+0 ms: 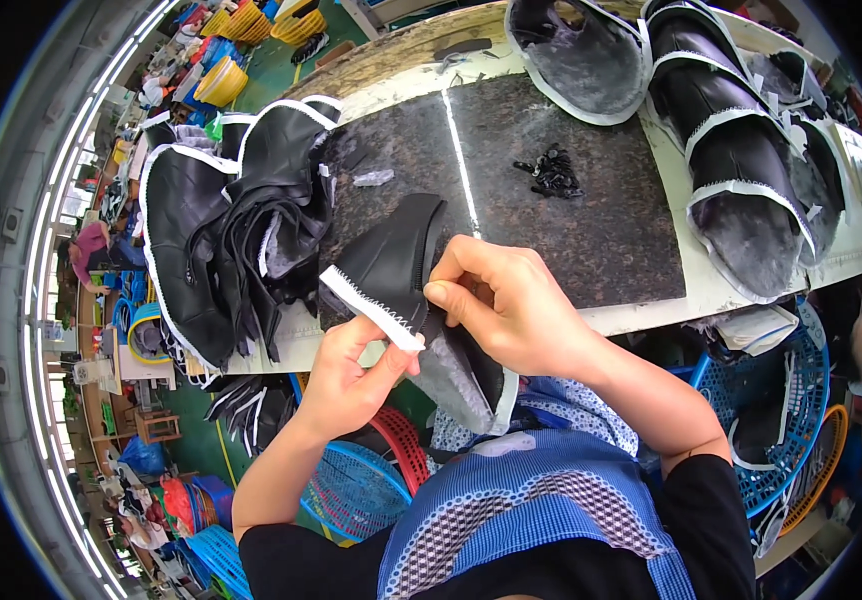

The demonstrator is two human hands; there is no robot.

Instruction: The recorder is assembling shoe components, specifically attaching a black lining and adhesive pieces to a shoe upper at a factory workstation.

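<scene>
A black boot upper [391,245] with grey fleece lining and a white zigzag-stitched edge is held over the near edge of the table. My left hand [351,375] is closed on its white edge, thumb and fingers pinching near the corner. At the dark zipper strip along the upper's side, my right hand [506,305] is closed in a pinch; whether a small part sits between those fingertips is hidden. Beyond the hands, a small heap of tiny black parts [551,172], perhaps zipper sliders, lies on a dark speckled stone slab [591,240].
More black uppers [186,210] are heaped left of the slab, their strips hanging over the edge. Fleece-lined uppers [736,155] overlap in a row at right. Below the table stand a blue basket [356,490], a red basket [401,440] and another blue basket [811,400].
</scene>
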